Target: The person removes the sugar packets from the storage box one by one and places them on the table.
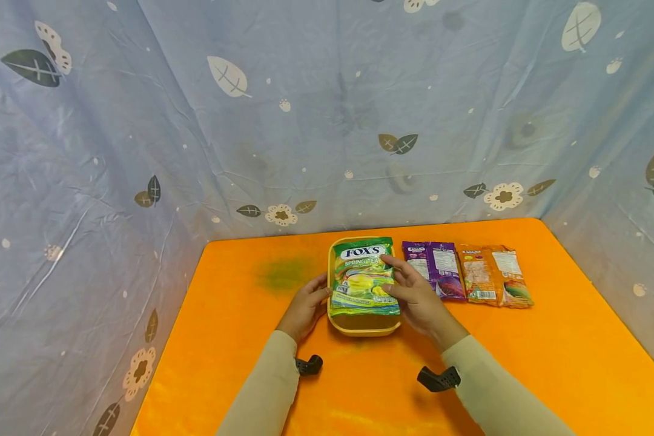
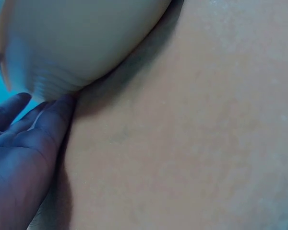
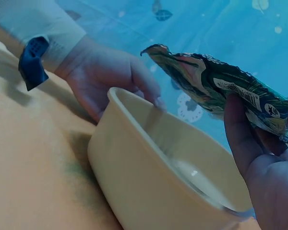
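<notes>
A green FOX'S Spring Tea candy bag (image 1: 362,278) is in my right hand (image 1: 422,300), pinched near its right edge with the thumb on the printed front. In the right wrist view the bag (image 3: 201,81) is tilted above the rim of a yellow plastic basin (image 3: 139,167). From the head view it covers most of the basin (image 1: 362,332), whose front end still shows. My left hand (image 1: 305,306) grips the basin's left side, and the right wrist view has its thumb at the rim. Fingers (image 2: 48,124) lie along the outer wall in the left wrist view.
Right of the basin a purple candy bag (image 1: 435,269) lies flat on the orange tabletop (image 1: 240,363). An orange candy bag (image 1: 493,275) lies beside it, farther right. A blue patterned curtain (image 1: 327,121) stands behind the table and along both sides.
</notes>
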`<state>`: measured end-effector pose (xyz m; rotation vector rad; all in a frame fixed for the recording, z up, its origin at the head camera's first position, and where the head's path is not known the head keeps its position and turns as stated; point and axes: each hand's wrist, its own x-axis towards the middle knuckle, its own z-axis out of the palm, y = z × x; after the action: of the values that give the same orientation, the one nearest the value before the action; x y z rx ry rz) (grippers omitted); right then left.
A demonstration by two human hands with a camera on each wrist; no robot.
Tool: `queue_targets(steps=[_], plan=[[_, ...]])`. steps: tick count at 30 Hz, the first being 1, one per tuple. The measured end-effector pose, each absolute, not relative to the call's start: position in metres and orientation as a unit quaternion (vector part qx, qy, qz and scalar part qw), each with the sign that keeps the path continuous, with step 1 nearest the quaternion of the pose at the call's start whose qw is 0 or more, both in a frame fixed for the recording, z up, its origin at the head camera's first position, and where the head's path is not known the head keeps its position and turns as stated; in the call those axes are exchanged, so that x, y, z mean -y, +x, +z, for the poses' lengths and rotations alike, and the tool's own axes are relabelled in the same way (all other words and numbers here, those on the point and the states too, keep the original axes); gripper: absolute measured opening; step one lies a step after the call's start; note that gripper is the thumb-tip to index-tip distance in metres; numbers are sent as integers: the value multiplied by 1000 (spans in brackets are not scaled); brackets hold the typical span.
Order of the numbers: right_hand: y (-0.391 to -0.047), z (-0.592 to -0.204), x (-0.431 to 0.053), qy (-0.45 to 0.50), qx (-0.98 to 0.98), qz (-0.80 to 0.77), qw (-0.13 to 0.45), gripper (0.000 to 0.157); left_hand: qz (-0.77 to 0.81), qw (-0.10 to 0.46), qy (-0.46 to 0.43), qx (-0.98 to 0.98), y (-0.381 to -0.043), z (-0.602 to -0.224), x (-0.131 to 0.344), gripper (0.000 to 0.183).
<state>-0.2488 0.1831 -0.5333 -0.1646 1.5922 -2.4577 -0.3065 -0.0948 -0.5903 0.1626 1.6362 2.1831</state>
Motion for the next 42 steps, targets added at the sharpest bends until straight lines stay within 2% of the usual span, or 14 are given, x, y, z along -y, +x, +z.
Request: queue_targets(steps=[16,24,42], plan=[[-226,-535,-226,-77,-540,-835,75,65,781,208,74,-584,-305,-587,98,63],[-204,-538,-253,-74,-603,-791,68,66,780,209,73,-585,-305,-586,97,62],[-167,-549,-293,-66,-606,-790,63,67,783,208,66,-582,-305,-586,96,61]])
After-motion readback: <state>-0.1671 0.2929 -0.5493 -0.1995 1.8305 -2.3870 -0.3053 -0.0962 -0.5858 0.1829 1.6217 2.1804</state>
